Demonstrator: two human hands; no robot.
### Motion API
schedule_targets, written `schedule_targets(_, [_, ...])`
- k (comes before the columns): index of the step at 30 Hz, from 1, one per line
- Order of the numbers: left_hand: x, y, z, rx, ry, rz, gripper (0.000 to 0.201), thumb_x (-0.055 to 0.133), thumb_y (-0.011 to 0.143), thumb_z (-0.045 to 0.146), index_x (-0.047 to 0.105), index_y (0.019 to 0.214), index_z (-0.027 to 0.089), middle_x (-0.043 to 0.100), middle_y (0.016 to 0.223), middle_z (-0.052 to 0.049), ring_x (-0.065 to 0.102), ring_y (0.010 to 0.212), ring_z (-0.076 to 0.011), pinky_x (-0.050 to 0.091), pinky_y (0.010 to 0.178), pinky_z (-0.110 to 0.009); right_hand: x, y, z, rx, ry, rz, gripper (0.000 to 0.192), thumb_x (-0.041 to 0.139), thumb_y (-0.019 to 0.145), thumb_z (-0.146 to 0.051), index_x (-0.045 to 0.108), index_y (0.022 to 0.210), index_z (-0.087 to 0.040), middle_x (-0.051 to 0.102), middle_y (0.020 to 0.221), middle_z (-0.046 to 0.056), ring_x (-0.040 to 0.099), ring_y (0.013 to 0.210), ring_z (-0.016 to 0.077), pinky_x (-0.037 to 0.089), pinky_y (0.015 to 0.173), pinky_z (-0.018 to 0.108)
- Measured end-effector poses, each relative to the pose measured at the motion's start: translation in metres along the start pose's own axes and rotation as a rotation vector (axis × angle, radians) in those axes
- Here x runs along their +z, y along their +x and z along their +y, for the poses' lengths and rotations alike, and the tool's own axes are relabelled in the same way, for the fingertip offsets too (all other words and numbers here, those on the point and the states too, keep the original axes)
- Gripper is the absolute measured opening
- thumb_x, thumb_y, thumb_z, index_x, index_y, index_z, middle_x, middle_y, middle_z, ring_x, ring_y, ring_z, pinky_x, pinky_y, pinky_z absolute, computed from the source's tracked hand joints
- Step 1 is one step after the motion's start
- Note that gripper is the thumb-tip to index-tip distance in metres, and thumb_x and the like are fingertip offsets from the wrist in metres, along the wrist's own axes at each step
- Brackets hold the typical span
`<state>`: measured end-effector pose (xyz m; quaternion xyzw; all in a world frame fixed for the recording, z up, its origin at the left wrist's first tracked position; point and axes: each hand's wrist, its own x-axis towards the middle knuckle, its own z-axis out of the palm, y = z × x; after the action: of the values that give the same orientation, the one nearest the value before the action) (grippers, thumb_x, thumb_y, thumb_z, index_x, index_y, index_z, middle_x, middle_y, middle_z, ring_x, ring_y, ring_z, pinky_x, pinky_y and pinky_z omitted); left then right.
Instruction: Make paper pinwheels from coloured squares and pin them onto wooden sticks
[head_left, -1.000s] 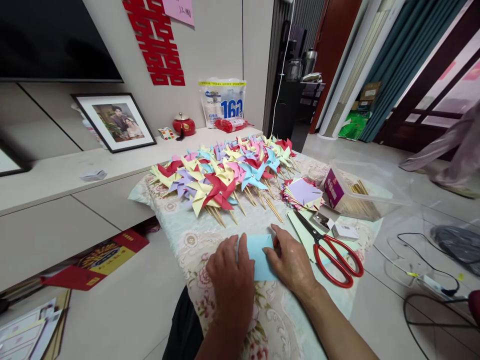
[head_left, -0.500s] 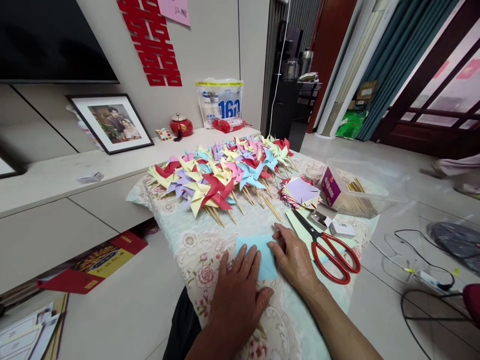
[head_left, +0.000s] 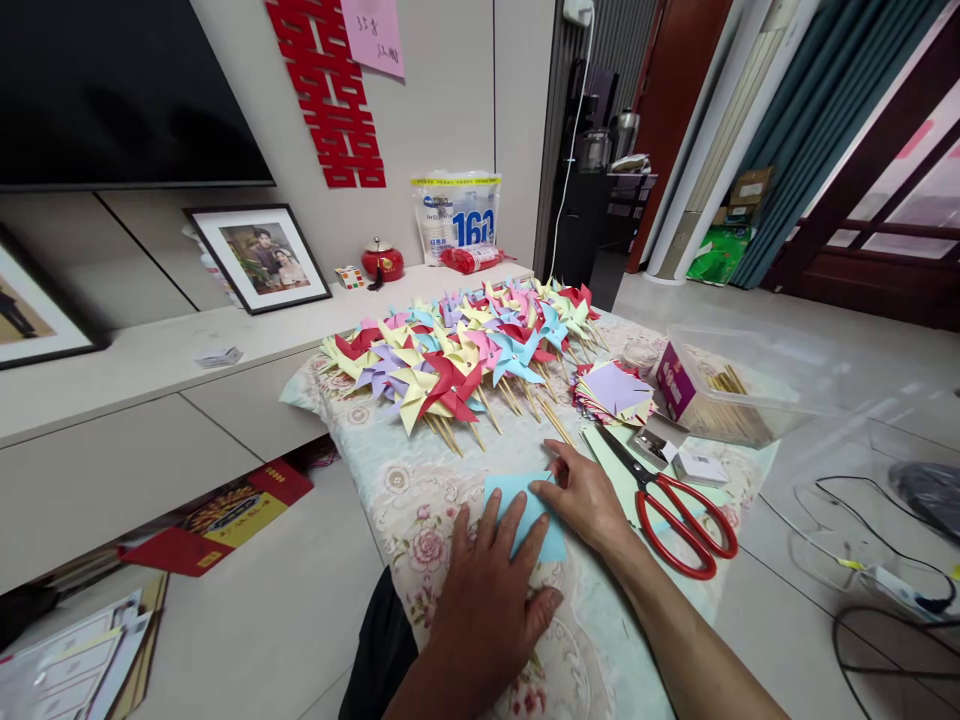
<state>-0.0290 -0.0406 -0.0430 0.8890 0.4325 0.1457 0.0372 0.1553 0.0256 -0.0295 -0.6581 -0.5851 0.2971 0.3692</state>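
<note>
A square sheet of light-blue paper [head_left: 551, 541] lies on the flowered tablecloth, with diagonal lines running in from its corners. My left hand [head_left: 495, 580] rests flat across its lower left part, fingers spread, covering much of it. At the sheet's upper right corner, my right hand [head_left: 589, 498] has its thumb on the paper and its curled fingers close against the edge. Right of that hand, scissors with red handles [head_left: 682, 520] lie on pale green paper [head_left: 611, 470]. Beyond both hands, many colourful paper pinwheels [head_left: 450, 385] on sticks are crowded together.
A stack of coloured paper squares [head_left: 616, 388] sits behind the scissors, near a small open box [head_left: 656, 447] and a white box [head_left: 701, 467]. A clear plastic bin [head_left: 742, 425] holds sticks. Loose wooden sticks [head_left: 556, 420] lie before the pinwheels. A low cabinet [head_left: 247, 400] stands left.
The view has swung a little to the left, so everything appears shifted rightward. Both hands stay at the blue paper, with my left fingers slightly farther right over it.
</note>
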Motion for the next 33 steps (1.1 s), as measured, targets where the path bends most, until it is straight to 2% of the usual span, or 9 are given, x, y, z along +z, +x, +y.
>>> schedule_targets(4, [0.000,-0.004,-0.003,-0.049,-0.133,0.172,0.069,0.055,0.093,0.034,0.027,0.156,0.023,0.028,0.163,-0.016,0.019,0.150,-0.0411,0.025,0.113,-0.067,0.001,0.003,0.007,-0.004,0.213,-0.044,0.063,0.073,0.074,-0.031,0.057,0.133,-0.015,0.062,0.078,-0.003,0.052,0.061,0.0130,0.044,0.063,0.028])
schedule_targets(8, [0.005,0.007,-0.021,-0.277,-0.555,0.411,0.072,0.059,0.091,0.034,0.026,0.154,0.022,0.027,0.161,-0.020,0.027,0.148,-0.0365,0.033,0.113,-0.059,-0.009,0.003,0.008,0.085,0.769,-0.072,0.067,0.087,0.062,-0.029,0.065,0.124,-0.019,0.062,0.079,-0.003,0.057,0.064,0.0117,0.046,0.062,0.026])
schedule_targets(11, [0.004,0.028,-0.035,-0.541,-1.128,0.382,0.073,0.066,0.085,0.042,0.037,0.147,0.019,0.038,0.155,-0.023,0.047,0.137,-0.0357,0.045,0.106,-0.051,-0.018,0.002,0.005,0.154,1.051,-0.095,0.062,0.092,0.055,-0.023,0.072,0.113,-0.020,0.064,0.075,-0.003,0.059,0.062,0.0105,0.045,0.059,0.022])
schedule_targets(13, [-0.002,0.044,-0.038,-0.646,-1.446,0.342,0.079,0.074,0.077,0.046,0.043,0.143,0.017,0.048,0.148,-0.023,0.056,0.129,-0.0357,0.049,0.101,-0.047,-0.022,0.002,0.003,0.180,1.143,-0.120,0.059,0.093,0.054,-0.021,0.075,0.110,-0.019,0.064,0.071,-0.004,0.058,0.059,0.0091,0.044,0.055,0.020])
schedule_targets(15, [-0.011,0.056,-0.037,-0.711,-1.639,0.279,0.080,0.080,0.070,0.048,0.053,0.136,0.014,0.063,0.132,-0.022,0.064,0.116,-0.0351,0.052,0.096,-0.045,-0.023,0.002,0.002,0.195,1.191,-0.138,0.058,0.093,0.054,-0.019,0.076,0.109,-0.018,0.063,0.069,-0.004,0.058,0.057,0.0081,0.043,0.053,0.019])
schedule_targets(17, [-0.020,0.064,-0.032,-0.710,-1.769,0.137,0.070,0.081,0.068,0.049,0.062,0.125,0.013,0.072,0.114,-0.018,0.069,0.103,-0.0331,0.055,0.089,-0.043,-0.023,0.002,0.002,0.202,1.207,-0.138,0.058,0.093,0.054,-0.018,0.076,0.109,-0.018,0.064,0.069,-0.004,0.058,0.056,0.0078,0.044,0.052,0.018])
schedule_targets(20, [-0.025,0.072,-0.024,-0.591,-1.864,-0.025,0.057,0.085,0.066,0.044,0.071,0.110,0.013,0.077,0.098,-0.014,0.072,0.091,-0.0305,0.056,0.084,-0.041,-0.022,0.002,0.003,0.200,1.205,-0.108,0.057,0.093,0.054,-0.018,0.076,0.109,-0.018,0.065,0.070,-0.004,0.058,0.056,0.0081,0.045,0.052,0.019])
schedule_targets(26, [-0.018,0.080,-0.013,-0.614,-1.718,-0.072,0.048,0.090,0.059,0.036,0.077,0.099,0.012,0.079,0.088,-0.010,0.072,0.078,-0.0266,0.056,0.076,-0.036,-0.023,0.002,0.001,0.190,1.184,-0.059,0.057,0.094,0.053,-0.021,0.075,0.107,-0.018,0.065,0.070,-0.004,0.057,0.053,0.0074,0.044,0.049,0.019])
schedule_targets(33, [-0.012,0.090,-0.003,-0.746,-1.659,0.143,0.040,0.089,0.058,0.036,0.078,0.088,0.012,0.077,0.074,-0.006,0.069,0.068,-0.0226,0.056,0.071,-0.034,-0.021,-0.001,0.001,0.204,1.212,-0.057,0.058,0.091,0.062,-0.029,0.070,0.115,-0.019,0.075,0.079,0.002,0.067,0.066,0.0144,0.051,0.063,0.025])
